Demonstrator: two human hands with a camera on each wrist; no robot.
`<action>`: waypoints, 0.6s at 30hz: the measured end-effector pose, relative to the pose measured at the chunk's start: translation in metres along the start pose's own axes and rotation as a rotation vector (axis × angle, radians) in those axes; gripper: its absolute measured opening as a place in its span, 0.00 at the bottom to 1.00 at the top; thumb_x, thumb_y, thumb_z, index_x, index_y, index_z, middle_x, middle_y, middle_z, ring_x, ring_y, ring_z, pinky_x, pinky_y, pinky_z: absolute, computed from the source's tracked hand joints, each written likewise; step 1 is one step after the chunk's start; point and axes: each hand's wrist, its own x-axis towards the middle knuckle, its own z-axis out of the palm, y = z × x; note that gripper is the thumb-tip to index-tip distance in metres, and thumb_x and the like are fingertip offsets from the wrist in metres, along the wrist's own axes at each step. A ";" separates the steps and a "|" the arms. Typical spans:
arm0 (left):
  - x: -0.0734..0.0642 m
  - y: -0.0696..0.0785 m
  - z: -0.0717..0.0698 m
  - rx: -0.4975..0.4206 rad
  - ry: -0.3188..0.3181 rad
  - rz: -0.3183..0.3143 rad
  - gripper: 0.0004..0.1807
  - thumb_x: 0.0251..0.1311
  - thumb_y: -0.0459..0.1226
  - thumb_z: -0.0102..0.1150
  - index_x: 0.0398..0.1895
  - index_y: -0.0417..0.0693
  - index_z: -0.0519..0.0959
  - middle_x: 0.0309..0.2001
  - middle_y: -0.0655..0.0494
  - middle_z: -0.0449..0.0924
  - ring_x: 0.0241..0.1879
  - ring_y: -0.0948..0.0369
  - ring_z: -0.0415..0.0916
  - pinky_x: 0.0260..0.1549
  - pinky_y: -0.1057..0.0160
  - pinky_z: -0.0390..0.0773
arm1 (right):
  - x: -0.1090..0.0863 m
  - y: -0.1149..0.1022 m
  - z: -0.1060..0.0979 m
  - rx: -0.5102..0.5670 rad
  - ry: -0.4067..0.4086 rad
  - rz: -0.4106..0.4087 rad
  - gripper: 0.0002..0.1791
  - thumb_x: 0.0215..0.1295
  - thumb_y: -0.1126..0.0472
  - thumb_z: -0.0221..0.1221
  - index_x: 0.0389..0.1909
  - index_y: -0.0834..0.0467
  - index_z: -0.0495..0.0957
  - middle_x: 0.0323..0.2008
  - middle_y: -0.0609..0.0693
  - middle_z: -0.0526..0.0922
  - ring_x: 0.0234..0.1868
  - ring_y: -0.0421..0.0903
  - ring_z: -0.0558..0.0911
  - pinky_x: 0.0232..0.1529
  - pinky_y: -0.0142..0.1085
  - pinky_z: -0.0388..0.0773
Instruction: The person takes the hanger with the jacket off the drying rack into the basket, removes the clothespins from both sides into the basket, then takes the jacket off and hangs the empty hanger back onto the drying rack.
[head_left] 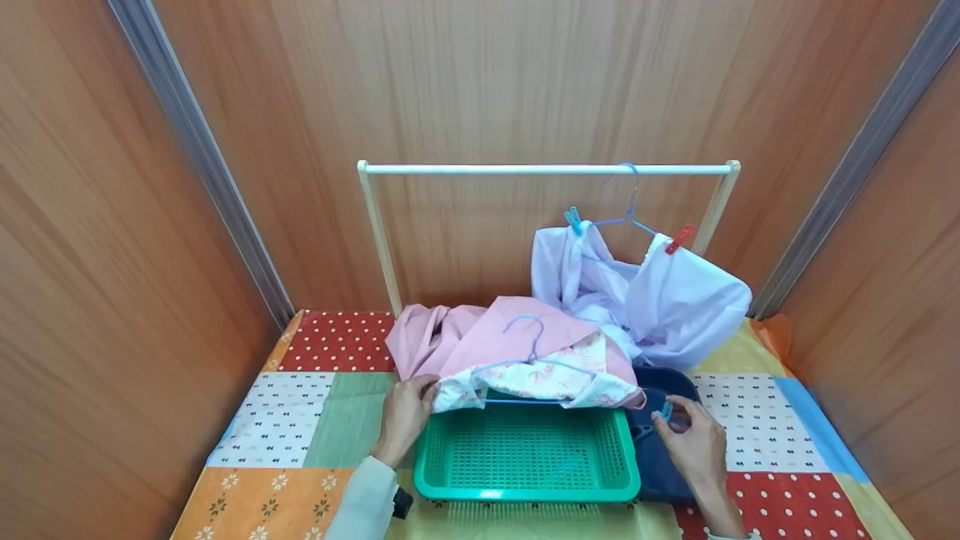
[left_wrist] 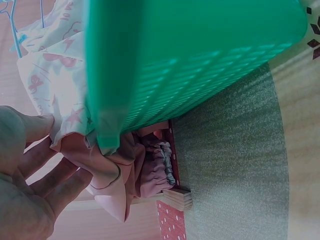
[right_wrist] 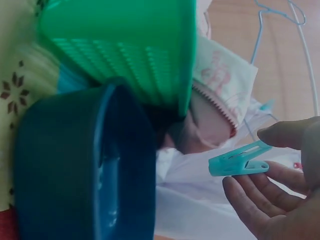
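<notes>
A pink garment (head_left: 465, 337) with a white, pink-printed band lies over the back of the green basket (head_left: 525, 495). On that band rests a blue wire hanger (head_left: 534, 354), its hook standing up. My left hand (head_left: 409, 412) pinches the left end of the band, thumb on the printed side and fingers behind, as the left wrist view shows. Between thumb and fingers, my right hand (head_left: 696, 444) holds a teal clothespin (right_wrist: 240, 161) above the dark blue basin (right_wrist: 127, 150), close to the right end of the band.
Behind stands a rack with a white bar (head_left: 480, 170). From it hangs a pale lavender garment (head_left: 690, 300) on a blue hanger (head_left: 631, 217), with a teal clothespin (head_left: 573, 220) and a red clothespin (head_left: 679, 239). Wooden panels (head_left: 480, 75) enclose the patchwork cloth (head_left: 277, 420).
</notes>
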 end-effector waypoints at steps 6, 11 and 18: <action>0.000 0.000 0.000 0.000 -0.002 -0.004 0.06 0.62 0.33 0.64 0.40 0.47 0.87 0.31 0.54 0.87 0.24 0.64 0.75 0.25 0.66 0.77 | 0.003 0.013 0.002 -0.053 -0.061 0.061 0.20 0.54 0.64 0.70 0.48 0.65 0.81 0.41 0.63 0.84 0.40 0.57 0.86 0.39 0.44 0.84; 0.000 0.000 0.000 0.001 -0.006 -0.011 0.06 0.62 0.34 0.64 0.40 0.47 0.87 0.32 0.54 0.88 0.24 0.65 0.75 0.25 0.67 0.76 | 0.007 0.027 0.005 -0.094 -0.127 0.089 0.21 0.57 0.63 0.68 0.50 0.66 0.80 0.42 0.65 0.84 0.41 0.57 0.84 0.40 0.41 0.80; 0.000 0.000 -0.001 -0.008 -0.015 -0.019 0.07 0.62 0.34 0.64 0.41 0.47 0.87 0.33 0.54 0.88 0.25 0.65 0.76 0.26 0.67 0.77 | 0.011 0.038 0.006 -0.121 -0.222 0.149 0.22 0.61 0.62 0.64 0.54 0.68 0.76 0.45 0.68 0.82 0.45 0.61 0.82 0.49 0.54 0.77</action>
